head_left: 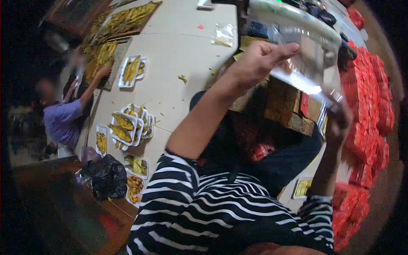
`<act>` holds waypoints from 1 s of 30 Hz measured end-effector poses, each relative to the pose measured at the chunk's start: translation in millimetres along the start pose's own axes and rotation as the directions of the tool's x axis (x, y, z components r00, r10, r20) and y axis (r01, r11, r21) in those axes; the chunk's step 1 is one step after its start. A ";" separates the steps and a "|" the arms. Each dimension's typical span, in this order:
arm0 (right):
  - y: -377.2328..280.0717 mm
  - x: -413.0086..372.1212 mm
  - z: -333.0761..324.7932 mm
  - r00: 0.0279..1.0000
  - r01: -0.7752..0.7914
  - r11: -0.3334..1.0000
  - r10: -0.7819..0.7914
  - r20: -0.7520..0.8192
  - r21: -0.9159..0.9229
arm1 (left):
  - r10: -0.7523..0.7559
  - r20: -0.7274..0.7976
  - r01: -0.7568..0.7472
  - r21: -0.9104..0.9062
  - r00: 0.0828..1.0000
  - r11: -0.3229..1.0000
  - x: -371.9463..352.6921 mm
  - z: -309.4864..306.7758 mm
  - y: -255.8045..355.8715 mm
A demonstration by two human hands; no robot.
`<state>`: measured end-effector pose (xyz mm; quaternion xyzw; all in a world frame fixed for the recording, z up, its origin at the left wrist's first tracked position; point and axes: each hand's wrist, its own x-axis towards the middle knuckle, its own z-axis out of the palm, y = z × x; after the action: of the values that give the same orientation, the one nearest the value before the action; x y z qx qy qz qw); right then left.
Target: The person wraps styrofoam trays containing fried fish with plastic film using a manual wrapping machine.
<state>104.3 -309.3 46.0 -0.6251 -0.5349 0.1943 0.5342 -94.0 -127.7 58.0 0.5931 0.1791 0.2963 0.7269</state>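
Clear plastic film [301, 47] spreads between my two hands, its near edge a bright shiny strip. My left hand [270, 59] pinches the left side of the film, with the thumb extended along it. Lower on the right, my right hand [340, 117] is closed at the other end of the strip, dark and a little blurred. A pale roll [308, 19] lies just beyond the film. Below the hands stands a worn brown cardboard box [280, 104] with a red tag [304, 105] on its side.
Stacked white trays of yellow dried fish [123, 121] stand on the left floor, near a black plastic bag [106, 176]. Another tray of fish [131, 71] lies farther off. A person in a purple shirt [63, 119] reaches toward a fish rack. Red net-like bundles [365, 106] line the right.
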 end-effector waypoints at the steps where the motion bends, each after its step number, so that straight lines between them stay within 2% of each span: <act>1: 21.6 -21.6 -7.7 0.991 -0.064 0.998 0.062 0.119 0.014 | -0.106 -0.020 0.107 0.054 0.994 0.993 10.5 -7.4 -11.6; 3: -26.6 -25.5 11.4 0.871 0.185 0.945 -0.031 0.491 -0.268 | -0.177 -0.111 0.189 0.103 0.978 0.977 29.9 -20.8 -47.7; 4: -29.2 -29.1 15.5 0.837 0.099 0.994 -0.057 0.544 -0.047 | -0.225 -0.215 0.283 0.298 0.950 0.912 42.1 -28.2 -69.6; 5: -33.6 -28.8 16.1 0.773 0.024 0.999 -0.041 0.633 0.035 | -0.259 -0.319 0.387 0.453 0.912 0.803 51.4 -34.2 -92.8; 7: -5.7 -33.9 13.6 0.769 -0.123 0.979 -0.008 0.639 0.161 | -0.256 -0.186 0.306 0.331 0.949 0.893 53.7 -41.2 -136.3; 9: 34.6 -32.3 5.8 0.856 -0.361 0.853 0.144 0.496 0.376 | -0.106 -0.234 0.174 0.294 0.966 0.940 42.2 -35.8 -137.6; 10: 54.6 -27.7 -1.5 0.903 -0.418 0.804 0.318 0.287 0.423 | -0.043 -0.259 0.115 0.270 0.965 0.956 34.0 -31.6 -140.4; 11: 96.5 -12.1 -1.4 0.901 -0.419 0.777 0.422 0.106 0.469 | -0.034 -0.257 0.085 0.187 0.966 0.979 29.3 -29.2 -146.9; 12: 82.1 7.0 24.8 0.888 -0.360 0.895 0.416 -0.199 0.264 | -0.024 -0.257 0.052 0.103 0.966 0.993 26.1 -28.3 -154.4; 13: 123.1 18.8 14.8 0.980 -0.189 0.981 0.186 -0.068 -0.038 | -0.017 -0.256 0.022 0.017 0.967 1.000 22.6 -25.3 -158.5; 14: 133.3 22.8 31.5 0.988 -0.065 0.936 0.011 -0.155 -0.346 | -0.017 -0.288 0.033 0.049 0.957 0.998 15.9 -22.1 -153.6; 15: 136.9 27.3 36.9 0.985 0.068 0.616 -0.166 -0.045 -0.785 | -0.018 -0.312 0.029 0.030 0.950 0.999 12.2 -20.5 -153.8; 17: 140.2 15.6 39.0 0.997 -0.062 0.487 -0.007 -0.074 -0.871 | -0.035 -0.354 0.030 -0.021 0.935 0.999 6.5 -15.2 -157.2; 18: 124.7 9.8 45.8 0.992 -0.123 0.734 0.067 -0.110 -0.668 | -0.066 -0.376 0.053 -0.044 0.924 0.998 5.6 -12.5 -158.2; 19: 117.2 4.0 41.7 0.979 -0.195 0.895 0.151 -0.138 -0.402 | 0.008 -0.403 -0.007 0.004 0.915 1.000 6.9 -13.2 -169.0; 20: 140.4 -4.4 30.6 0.964 -0.235 0.914 0.177 -0.197 -0.330 | -0.019 -0.390 0.019 -0.005 0.921 1.000 6.8 -14.0 -169.8; 21: 144.7 -5.8 22.6 0.957 -0.248 0.934 0.195 -0.216 -0.256 | -0.106 -0.380 0.045 -0.166 0.919 0.985 3.4 -10.8 -161.8; 22: 170.9 -9.9 4.1 0.931 -0.240 0.969 0.212 -0.297 -0.062 | -0.112 -0.367 0.042 -0.195 0.923 0.980 2.9 -12.0 -163.0; 23: 148.0 -9.2 -1.6 0.851 -0.310 0.905 0.401 -0.339 0.292 | -0.099 -0.373 -0.002 -0.263 0.922 0.965 2.2 -9.8 -165.3; 24: 123.6 -2.6 1.4 0.838 -0.202 0.900 0.363 -0.407 0.387 | -0.124 -0.391 -0.022 -0.349 0.912 0.937 1.3 -6.8 -166.5; 25: 101.2 8.6 -0.2 0.865 -0.172 0.911 0.322 -0.385 0.376 | -0.192 -0.404 -0.012 -0.450 0.895 0.893 -0.4 -1.7 -160.8; 26: 82.1 17.5 -1.0 0.910 -0.235 0.903 0.335 -0.245 0.360 | -0.214 -0.376 -0.037 -0.559 0.902 0.828 -2.5 2.0 -157.7; 28: 51.6 41.6 4.4 0.960 -0.266 0.954 0.250 0.124 0.137 | -0.230 -0.344 -0.073 -0.681 0.910 0.729 -7.3 9.6 -153.6; 30: 29.5 68.4 37.2 0.917 -0.064 0.995 0.086 0.389 -0.070 | -0.177 -0.407 -0.116 -0.600 0.896 0.791 -4.2 16.7 -164.1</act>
<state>111.7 -228.0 29.5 -0.6084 -0.6118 0.3205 0.3909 -51.1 -162.9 -97.5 0.2400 0.2439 0.4528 0.8234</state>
